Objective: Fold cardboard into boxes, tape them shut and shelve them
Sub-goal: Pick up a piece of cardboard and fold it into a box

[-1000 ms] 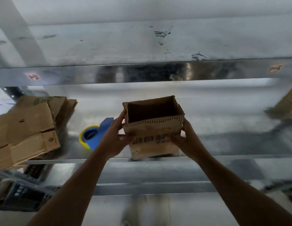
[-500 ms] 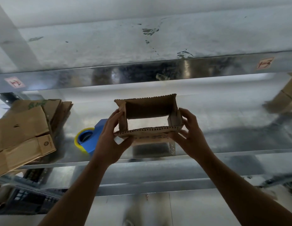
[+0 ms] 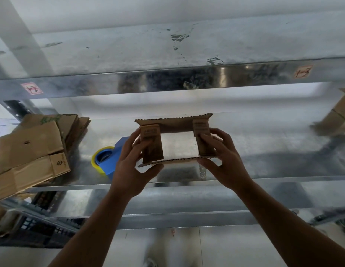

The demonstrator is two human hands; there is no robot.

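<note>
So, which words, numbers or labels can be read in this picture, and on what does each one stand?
"1-3": handwritten on the orange label on the upper shelf beam, right.
Perhaps "1-2": pink label on the same beam, left; tilted, uncertain.
Print on the side flaps of the box: too blurred.
On the flat cardboard, green print and a round stamp: unreadable.

Both forearms [image 3: 94, 224] are showing bare right to the bottom edge, and the bare left hand [image 3: 129, 170] and bare right hand [image 3: 228, 164] are looking just as uncovered
</note>
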